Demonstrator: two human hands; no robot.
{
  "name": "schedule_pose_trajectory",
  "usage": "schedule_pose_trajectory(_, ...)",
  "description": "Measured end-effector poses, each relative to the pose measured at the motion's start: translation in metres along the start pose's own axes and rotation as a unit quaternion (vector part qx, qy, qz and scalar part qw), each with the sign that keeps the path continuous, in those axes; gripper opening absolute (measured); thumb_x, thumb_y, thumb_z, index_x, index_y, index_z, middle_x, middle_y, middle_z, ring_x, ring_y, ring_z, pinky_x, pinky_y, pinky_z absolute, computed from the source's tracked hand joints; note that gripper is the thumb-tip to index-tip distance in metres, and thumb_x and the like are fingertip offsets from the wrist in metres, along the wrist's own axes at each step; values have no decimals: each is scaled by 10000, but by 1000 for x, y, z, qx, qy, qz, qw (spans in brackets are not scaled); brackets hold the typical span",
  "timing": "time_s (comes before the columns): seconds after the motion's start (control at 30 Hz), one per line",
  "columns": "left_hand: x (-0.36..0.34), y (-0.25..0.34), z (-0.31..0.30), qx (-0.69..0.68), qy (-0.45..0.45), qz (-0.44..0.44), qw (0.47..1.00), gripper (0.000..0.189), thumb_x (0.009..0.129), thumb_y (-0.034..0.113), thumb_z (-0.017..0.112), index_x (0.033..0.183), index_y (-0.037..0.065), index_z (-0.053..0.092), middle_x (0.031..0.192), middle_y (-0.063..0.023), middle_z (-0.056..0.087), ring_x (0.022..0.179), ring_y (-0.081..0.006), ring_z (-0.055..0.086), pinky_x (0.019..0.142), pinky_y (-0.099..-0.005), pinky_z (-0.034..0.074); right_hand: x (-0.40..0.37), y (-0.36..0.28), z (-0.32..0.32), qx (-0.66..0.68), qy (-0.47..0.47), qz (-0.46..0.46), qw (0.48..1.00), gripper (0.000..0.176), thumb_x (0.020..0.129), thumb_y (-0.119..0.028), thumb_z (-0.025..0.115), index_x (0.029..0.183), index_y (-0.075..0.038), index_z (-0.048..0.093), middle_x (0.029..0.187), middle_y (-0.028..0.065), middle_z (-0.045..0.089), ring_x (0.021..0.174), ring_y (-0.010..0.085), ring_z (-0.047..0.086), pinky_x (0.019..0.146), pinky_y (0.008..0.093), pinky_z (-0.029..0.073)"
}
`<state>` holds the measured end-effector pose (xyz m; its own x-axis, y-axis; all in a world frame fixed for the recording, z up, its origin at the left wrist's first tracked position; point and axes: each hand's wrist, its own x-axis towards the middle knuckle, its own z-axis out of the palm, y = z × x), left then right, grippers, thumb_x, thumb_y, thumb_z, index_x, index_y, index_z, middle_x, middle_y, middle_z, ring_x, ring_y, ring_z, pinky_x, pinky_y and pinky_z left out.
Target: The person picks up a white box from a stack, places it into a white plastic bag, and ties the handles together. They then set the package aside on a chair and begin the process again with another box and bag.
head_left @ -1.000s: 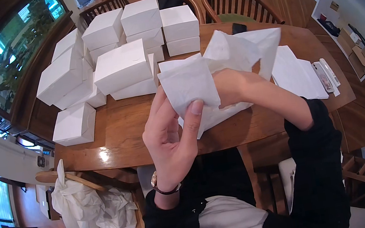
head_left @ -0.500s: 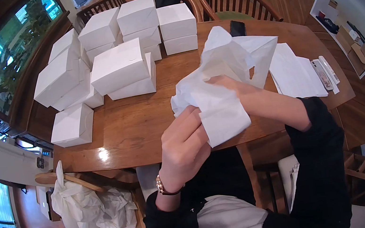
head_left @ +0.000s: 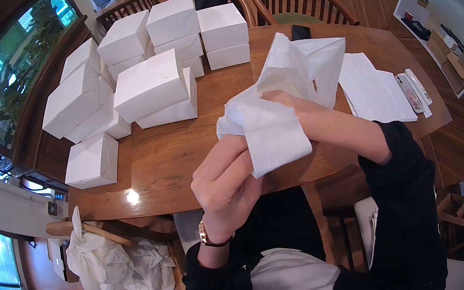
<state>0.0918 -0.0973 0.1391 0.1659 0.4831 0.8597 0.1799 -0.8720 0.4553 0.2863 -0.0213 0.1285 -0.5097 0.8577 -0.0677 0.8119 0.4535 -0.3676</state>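
A crumpled white plastic bag (head_left: pixel 275 132) is held up over the table's near edge, its upper part with a small gap spreading away from me to the right. My left hand (head_left: pixel 222 177), with a watch on the wrist, is closed on the bag's near left side. My right hand (head_left: pixel 285 102) reaches into or behind the folds from the right. Its fingers are covered by the bag, so whether they grip it cannot be seen.
White cardboard boxes (head_left: pixel 150 91) stand stacked on the wooden table (head_left: pixel 168 161), left and back. A pile of flat white sheets or bags (head_left: pixel 375 89) lies right, beside a phone (head_left: pixel 409 94). Another dark phone (head_left: pixel 300 32) lies behind. White bags (head_left: pixel 106 268) hang over a chair lower left.
Both hands have shifted slightly left with the bag. The bag's upper part has spread and turned a little, and its hanging near flap has risen slightly.
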Motion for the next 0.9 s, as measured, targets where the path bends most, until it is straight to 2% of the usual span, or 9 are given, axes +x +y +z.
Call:
schedule_pose_trajectory(0.07,-1,1,-1,18,13,-4,1000,200,684,-91,737,872,-35,694,882,-118,669,734,-269,648,643,-303,507,-1,10,3,-7,6,-3,1000,372,691,-328,822,905,-35,735,1000,126,713,955,297,687,799,397,559)
schedule_pose_trajectory(0.17,-2,3,-1,32,24,5,999,205,704,-47,795,883,-39,694,891,-127,677,764,-269,656,655,-310,512,-8,-22,-25,-101,-21,30,994,352,770,-335,767,889,-5,729,962,162,712,919,321,689,798,422,556)
schedule_pose_trajectory(0.3,-10,2,-4,16,26,-21,999,227,703,-56,799,903,-46,691,898,-144,679,784,-271,657,669,-320,516,-33,-34,-43,-87,40,-20,995,348,910,-311,634,864,26,713,832,221,694,798,367,690,751,437,550)
schedule_pose_trajectory(0.5,-13,-1,-4,31,47,-31,998,212,716,-82,778,905,-52,688,903,-149,679,779,-275,656,697,-322,519,-76,-66,-77,-32,17,37,999,474,986,-401,528,882,26,706,714,230,664,713,405,671,701,450,533)
schedule_pose_trajectory(0.6,-14,-4,-3,50,77,-42,995,168,756,-96,740,906,-50,680,889,-147,676,777,-270,656,706,-304,509,-89,-75,-85,31,18,94,995,530,994,-461,495,948,30,691,708,233,660,695,419,659,687,450,530)
schedule_pose_trajectory(0.7,-17,-17,-1,26,148,-133,980,147,791,-88,718,924,-48,670,856,-136,661,756,-245,639,698,-289,494,-94,-78,-88,-42,28,107,993,481,965,-415,575,1177,11,642,738,208,667,729,389,663,733,432,519)
schedule_pose_trajectory(0.73,-16,-20,-2,21,160,-145,976,100,847,-67,686,939,-45,655,838,-110,648,749,-196,613,708,-267,476,-96,-78,-87,-52,45,79,995,476,952,-407,595,1168,15,639,766,201,675,756,382,665,754,423,519)
schedule_pose_trajectory(0.83,-14,-22,-3,-17,186,-187,964,51,885,-45,666,933,-44,649,829,-82,648,747,-165,595,721,-257,468,-98,-71,-77,-96,102,4,990,425,906,-350,654,1120,16,634,848,175,688,839,354,663,812,400,513)
schedule_pose_trajectory(0.9,-16,-23,-5,6,167,-147,975,114,909,-36,632,1021,-52,618,948,-110,628,842,-166,591,740,-273,474,-99,-66,-66,-147,147,-34,977,339,868,-268,695,1062,4,637,899,154,683,897,328,654,844,391,505)
